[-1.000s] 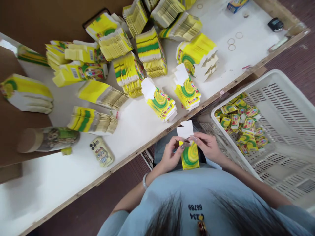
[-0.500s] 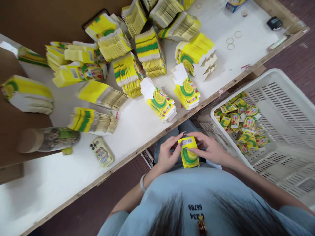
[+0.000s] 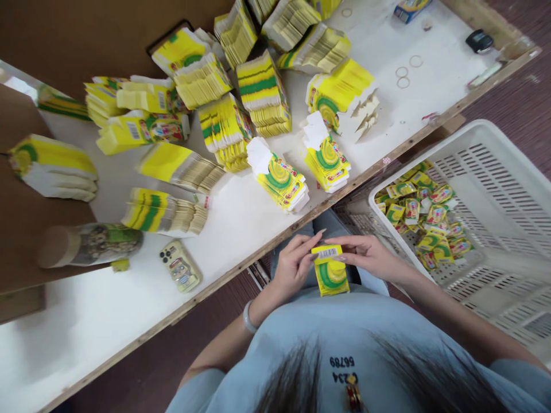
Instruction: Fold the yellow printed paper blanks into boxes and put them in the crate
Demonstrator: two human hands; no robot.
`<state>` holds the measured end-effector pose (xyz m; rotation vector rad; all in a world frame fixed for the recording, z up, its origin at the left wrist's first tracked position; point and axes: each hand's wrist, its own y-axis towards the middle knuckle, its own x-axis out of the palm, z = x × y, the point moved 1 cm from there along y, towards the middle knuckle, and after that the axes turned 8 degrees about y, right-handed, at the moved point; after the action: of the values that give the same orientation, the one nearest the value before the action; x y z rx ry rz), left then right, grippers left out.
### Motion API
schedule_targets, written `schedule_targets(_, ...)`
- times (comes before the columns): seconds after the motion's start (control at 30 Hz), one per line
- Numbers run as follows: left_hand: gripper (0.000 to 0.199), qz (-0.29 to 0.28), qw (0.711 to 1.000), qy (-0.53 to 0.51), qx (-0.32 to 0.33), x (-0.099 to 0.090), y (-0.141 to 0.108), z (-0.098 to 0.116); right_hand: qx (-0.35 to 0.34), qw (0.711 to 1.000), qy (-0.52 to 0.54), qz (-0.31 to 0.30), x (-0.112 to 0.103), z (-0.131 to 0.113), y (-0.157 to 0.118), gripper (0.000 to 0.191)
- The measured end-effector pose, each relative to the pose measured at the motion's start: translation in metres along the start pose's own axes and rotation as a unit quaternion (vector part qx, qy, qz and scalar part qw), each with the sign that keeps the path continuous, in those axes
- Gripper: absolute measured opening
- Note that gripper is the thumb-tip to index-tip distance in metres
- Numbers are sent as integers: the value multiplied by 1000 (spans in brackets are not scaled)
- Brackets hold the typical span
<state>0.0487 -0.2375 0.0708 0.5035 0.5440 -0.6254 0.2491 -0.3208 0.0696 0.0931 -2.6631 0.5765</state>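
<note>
A small yellow and green carton [image 3: 331, 276] with a barcode on its top end rests against my shirt, above my lap. My left hand [image 3: 295, 265] pinches its upper left corner between thumb and fingers. From the other side, my right hand [image 3: 365, 255] grips the upper right edge, fingers at the barcode end. On the table edge ahead lie two short stacks of flat cartons, one left [image 3: 279, 176] and one right [image 3: 326, 156], their white flaps pointing away from me.
Many bundles of flat yellow cartons [image 3: 264, 92] cover the white table [image 3: 232, 209]. A phone [image 3: 179, 265] and a lidded jar [image 3: 99, 244] lie at left. Right of my lap stands a white plastic crate [image 3: 508, 189] with several filled cartons [image 3: 434, 215]. Rubber bands [image 3: 402, 77] lie farther back.
My right thumb and fingers have moved up the carton to its barcode end. The carton has tilted slightly, and both hands still hold it.
</note>
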Motion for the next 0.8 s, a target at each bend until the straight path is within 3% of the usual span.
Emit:
schedule_targets(0.1, 43, 74, 989, 124, -30, -26, 37, -33, -62, 986, -94, 119, -29, -10, -6, 33)
schedule_targets(0.17, 45, 145, 969, 182, -83, -49, 71, -68, -122, 932, -230, 252, -60, -25, -18, 36)
schedule_targets(0.2, 50, 171, 958, 203, -108, -60, 89, -87, -138, 880, -320, 322, -75, -35, -25, 38)
schedule_targets(0.27, 57, 188, 935, 244, -175, -76, 122, -122, -114, 735, -509, 434, -100, -51, -38, 44)
schedule_targets(0.33, 52, 159, 933, 235, -222, -82, 149, -148, -86, 614, -630, 467, -111, -60, -45, 56)
schedule_targets(0.37, 44, 139, 934, 231, -233, -82, 159, -156, -92, 583, -659, 466, -111, -60, -45, 61)
schedule_targets(0.43, 29, 108, 937, 232, -239, -82, 174, -163, -133, 582, -670, 442, -102, -55, -38, 63)
schedule_targets(0.63, 37, 106, 938, 295, -147, -111, 179, -154, -248, 658, -612, 363, -45, -36, 9, 45)
schedule_targets(0.7, 40, 165, 936, 297, -97, -120, 170, -144, -318, 678, -579, 322, -23, -37, 26, 48)
schedule_targets(0.8, 56, 326, 907, 253, -83, -113, 140, -114, -434, 695, -512, 259, 7, -45, 49, 58)
